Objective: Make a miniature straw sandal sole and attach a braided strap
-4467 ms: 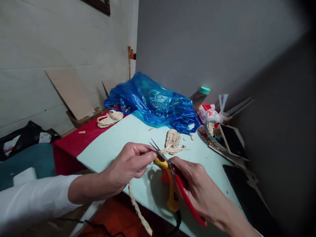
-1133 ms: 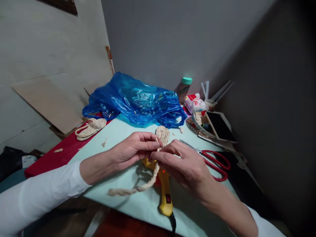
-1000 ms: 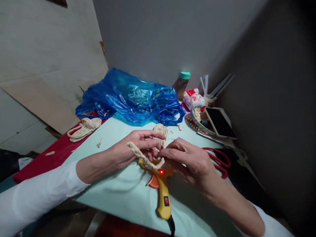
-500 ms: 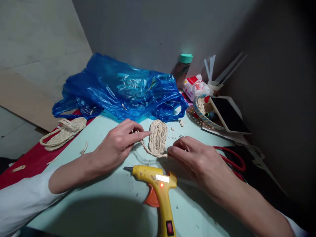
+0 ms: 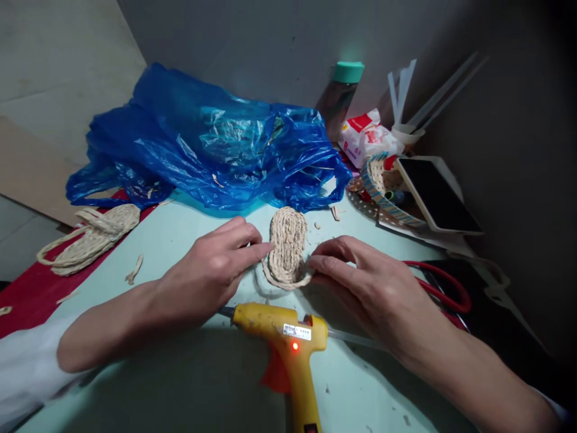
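A flat oval coil of braided straw cord (image 5: 288, 237) lies on the pale green table between my hands. At its left edge, my left hand (image 5: 216, 261) is closed, thumb and fingers pinching by the cord and touching the coil. My right hand (image 5: 360, 270) pinches the loose cord (image 5: 283, 285) at the coil's lower right. This strand curves around the coil's near end, with a small gap showing at the right. Just nearer to me lies a yellow glue gun (image 5: 270, 316), its red light lit and a clear glue stick in its back.
A crumpled blue plastic bag (image 5: 193, 150) covers the back of the table. Another straw piece (image 5: 103, 231) rests on red cloth at left. At right are a small basket (image 5: 376, 186), a phone-like device (image 5: 437, 195), a tissue pack (image 5: 367, 141), a bottle (image 5: 340, 99) and red handles (image 5: 446, 288).
My right hand has brought the loose cord up closer around the coil's near end. The view has tilted and moved nearer, so the background things appear higher and larger.
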Available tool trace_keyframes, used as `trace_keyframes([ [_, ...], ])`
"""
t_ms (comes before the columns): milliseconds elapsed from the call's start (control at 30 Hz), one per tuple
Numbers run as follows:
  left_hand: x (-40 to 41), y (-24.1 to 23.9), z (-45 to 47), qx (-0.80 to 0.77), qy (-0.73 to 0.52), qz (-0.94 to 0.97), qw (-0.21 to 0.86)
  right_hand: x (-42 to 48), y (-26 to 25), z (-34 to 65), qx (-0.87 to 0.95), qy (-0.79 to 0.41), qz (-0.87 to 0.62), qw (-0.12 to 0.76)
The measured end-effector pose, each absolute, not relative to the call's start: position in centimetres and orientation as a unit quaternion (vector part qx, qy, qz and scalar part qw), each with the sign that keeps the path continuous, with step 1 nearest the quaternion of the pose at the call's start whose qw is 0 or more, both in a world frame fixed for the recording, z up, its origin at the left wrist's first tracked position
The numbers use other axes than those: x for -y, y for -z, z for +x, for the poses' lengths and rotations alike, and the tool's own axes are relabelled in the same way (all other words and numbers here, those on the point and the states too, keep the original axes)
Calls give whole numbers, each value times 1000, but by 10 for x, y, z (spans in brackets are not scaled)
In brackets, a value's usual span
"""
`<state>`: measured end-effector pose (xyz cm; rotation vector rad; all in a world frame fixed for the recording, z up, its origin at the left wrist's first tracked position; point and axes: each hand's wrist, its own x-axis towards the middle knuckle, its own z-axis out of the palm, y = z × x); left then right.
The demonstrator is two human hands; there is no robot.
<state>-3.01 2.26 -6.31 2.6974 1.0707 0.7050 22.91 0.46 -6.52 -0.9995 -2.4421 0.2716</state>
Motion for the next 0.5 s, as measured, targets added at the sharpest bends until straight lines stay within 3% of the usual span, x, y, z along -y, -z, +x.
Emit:
trace_keyframes([
  [167, -27, 58, -25, -397, -265, 854, 207, -11, 69, 230, 885, -109, -362, 273],
  [500, -29, 60, -13, -476, -263, 795, 269, -12, 82, 224, 883, -137, -354, 276],
])
